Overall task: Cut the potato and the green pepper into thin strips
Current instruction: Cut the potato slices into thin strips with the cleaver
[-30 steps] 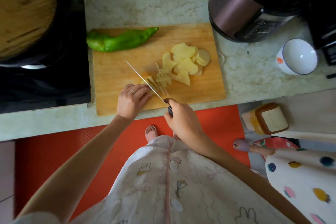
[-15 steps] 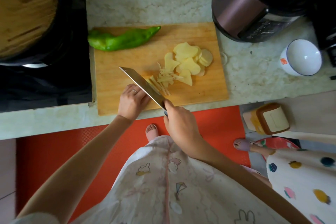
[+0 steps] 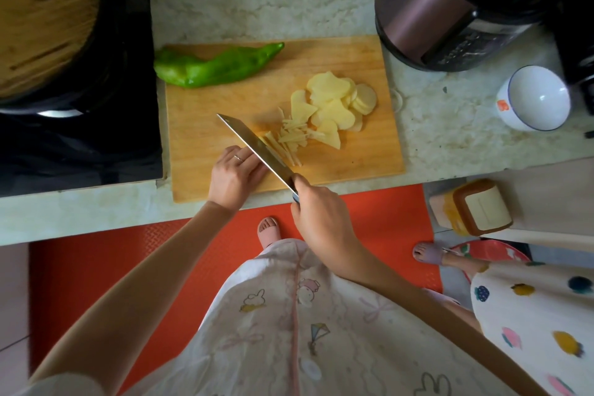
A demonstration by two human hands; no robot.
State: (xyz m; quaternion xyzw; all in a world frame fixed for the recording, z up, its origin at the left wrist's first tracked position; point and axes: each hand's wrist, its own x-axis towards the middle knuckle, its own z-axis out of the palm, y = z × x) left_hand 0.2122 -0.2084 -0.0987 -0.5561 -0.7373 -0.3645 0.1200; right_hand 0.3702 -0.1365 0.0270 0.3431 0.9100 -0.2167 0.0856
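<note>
A wooden cutting board point(image 3: 225, 100) lies on the marble counter. A whole green pepper point(image 3: 218, 66) rests along the board's far left edge. A pile of round potato slices point(image 3: 337, 100) sits at the board's right, with cut potato strips point(image 3: 291, 138) just left of it. My right hand point(image 3: 321, 219) grips the handle of a cleaver point(image 3: 257, 146), whose blade slants across the strips. My left hand point(image 3: 234, 173) sits against the blade's left side, fingers curled down on a small stack of potato slices that the blade mostly hides.
A dark pot with a wooden lid point(image 3: 41, 19) stands on the black stove point(image 3: 80, 145) at left. A pressure cooker point(image 3: 450, 10) stands at the back right, a white bowl point(image 3: 533, 100) beside it. Another person's foot point(image 3: 427, 252) is on the floor at right.
The cleaver has tipped from edge-on, where it looked like a thin line, so that its flat face shows. My left hand has stayed beside the blade.
</note>
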